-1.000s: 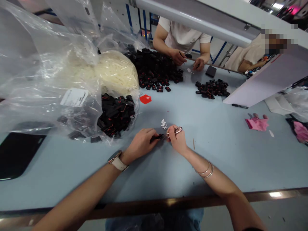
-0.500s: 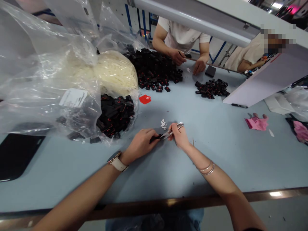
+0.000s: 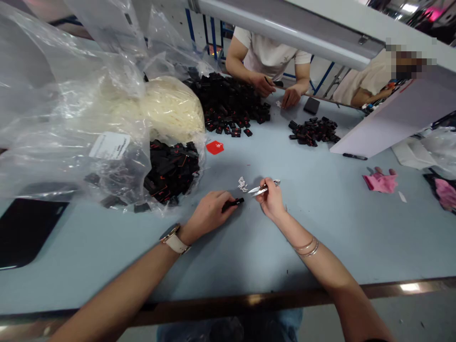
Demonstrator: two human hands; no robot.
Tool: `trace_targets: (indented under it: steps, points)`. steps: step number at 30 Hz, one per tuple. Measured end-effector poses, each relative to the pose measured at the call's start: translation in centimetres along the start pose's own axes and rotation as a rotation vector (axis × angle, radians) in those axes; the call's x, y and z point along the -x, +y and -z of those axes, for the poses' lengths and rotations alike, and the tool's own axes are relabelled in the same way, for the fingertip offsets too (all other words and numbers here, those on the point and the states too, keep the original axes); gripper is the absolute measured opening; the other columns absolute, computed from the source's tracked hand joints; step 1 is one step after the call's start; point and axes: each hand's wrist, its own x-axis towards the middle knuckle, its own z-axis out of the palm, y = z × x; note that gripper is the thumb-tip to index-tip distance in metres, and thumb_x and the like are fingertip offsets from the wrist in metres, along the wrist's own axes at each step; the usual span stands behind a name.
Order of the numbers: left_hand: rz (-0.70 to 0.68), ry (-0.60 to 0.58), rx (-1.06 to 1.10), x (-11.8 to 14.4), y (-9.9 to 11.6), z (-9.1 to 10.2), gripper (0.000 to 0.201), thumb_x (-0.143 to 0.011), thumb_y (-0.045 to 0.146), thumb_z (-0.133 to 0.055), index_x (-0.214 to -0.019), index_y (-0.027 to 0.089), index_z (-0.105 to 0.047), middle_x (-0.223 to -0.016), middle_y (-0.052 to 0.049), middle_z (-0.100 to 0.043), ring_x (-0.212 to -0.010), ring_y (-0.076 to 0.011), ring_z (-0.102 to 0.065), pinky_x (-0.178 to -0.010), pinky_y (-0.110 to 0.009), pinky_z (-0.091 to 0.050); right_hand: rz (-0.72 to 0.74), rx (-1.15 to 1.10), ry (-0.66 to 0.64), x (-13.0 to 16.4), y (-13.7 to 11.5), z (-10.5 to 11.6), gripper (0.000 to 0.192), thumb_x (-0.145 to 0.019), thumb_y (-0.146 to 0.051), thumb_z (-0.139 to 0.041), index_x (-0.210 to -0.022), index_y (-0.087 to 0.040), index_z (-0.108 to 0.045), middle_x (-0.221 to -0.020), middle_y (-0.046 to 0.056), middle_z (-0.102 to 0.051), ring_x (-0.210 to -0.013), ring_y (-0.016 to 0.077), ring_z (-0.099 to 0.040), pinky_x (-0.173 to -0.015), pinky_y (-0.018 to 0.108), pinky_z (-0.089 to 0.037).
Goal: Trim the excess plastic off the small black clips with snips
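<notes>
My left hand (image 3: 213,209) is closed on a small black plastic piece (image 3: 235,203), whose end sticks out past the fingertips toward the right. To its right, my right hand (image 3: 271,199) is closed round a pair of small silver scissors (image 3: 257,191). Their pointed tips face left, a short way from the black piece and not touching it. Just beyond both hands lies a little heap of small white bits (image 3: 242,184). A red tag (image 3: 214,147) with white marks rests farther back on the table.
Clear plastic bags (image 3: 71,109) holding cream-coloured and black parts (image 3: 174,166) fill the left. Black pieces (image 3: 231,102) are heaped behind, with a smaller pile (image 3: 313,131) on the right. A co-worker's hands (image 3: 291,97) work opposite. Pink gloves (image 3: 380,181) lie right of a white panel (image 3: 392,114).
My right hand has drawn the scissors up and to the right, away from the black piece. My left hand has stayed in place with the piece.
</notes>
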Motion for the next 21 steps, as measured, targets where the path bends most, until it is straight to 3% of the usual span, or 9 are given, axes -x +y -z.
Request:
trace_targets:
  steps: [6, 10, 13, 18, 21]
  points:
    - [0.080, -0.021, 0.089, -0.1, 0.3, 0.4, 0.009, -0.082, 0.028, -0.059, -0.081, 0.019, -0.058, -0.073, -0.002, -0.063, -0.064, -0.0159, -0.055, -0.063, -0.029, -0.041, 0.001, -0.005, -0.018, 0.1, 0.0, 0.1, 0.030, -0.075, -0.041, -0.062, -0.059, -0.018, -0.050, -0.041, -0.008, -0.046, -0.031, 0.0050, -0.040, -0.032, 0.016, -0.028]
    - [0.253, 0.022, 0.299, -0.4, 0.4, 0.8, 0.013, -0.080, 0.031, -0.058, -0.085, 0.019, -0.058, -0.068, 0.001, -0.061, -0.058, -0.0138, -0.052, -0.057, -0.026, -0.038, 0.012, 0.014, -0.036, 0.0, 0.2, 0.2, 0.030, -0.074, -0.042, -0.063, -0.060, -0.018, -0.051, -0.041, -0.008, -0.046, -0.031, 0.0051, -0.041, -0.032, 0.016, -0.028]
    - [0.396, 0.185, 0.580, -0.8, -0.1, 1.0, 0.018, -0.078, 0.035, -0.061, -0.083, 0.020, -0.054, -0.065, 0.003, -0.058, -0.057, -0.0122, -0.052, -0.054, -0.024, -0.038, 0.022, 0.036, -0.044, 0.0, 0.3, 0.3, 0.032, -0.073, -0.044, -0.064, -0.060, -0.018, -0.052, -0.041, -0.008, -0.046, -0.031, 0.0051, -0.041, -0.032, 0.016, -0.029]
    - [0.557, 0.701, 1.188, -1.5, -1.2, 1.9, 0.028, -0.075, 0.038, -0.067, -0.083, 0.021, -0.046, -0.075, 0.002, -0.067, -0.067, -0.0125, -0.064, -0.071, -0.027, -0.050, 0.028, 0.053, -0.042, 0.1, 0.2, 0.1, 0.034, -0.069, -0.048, -0.066, -0.059, -0.018, -0.051, -0.042, -0.008, -0.047, -0.031, 0.0052, -0.041, -0.031, 0.017, -0.031]
    - [0.627, 0.783, 1.376, -1.7, -1.6, 2.5, 0.025, -0.083, 0.042, -0.059, -0.093, 0.021, -0.052, -0.088, -0.003, -0.071, -0.075, -0.0139, -0.068, -0.077, -0.029, -0.052, 0.032, 0.076, -0.065, 0.2, 0.2, 0.0, 0.036, -0.067, -0.050, -0.067, -0.060, -0.018, -0.052, -0.043, -0.007, -0.049, -0.032, 0.0055, -0.042, -0.031, 0.017, -0.031]
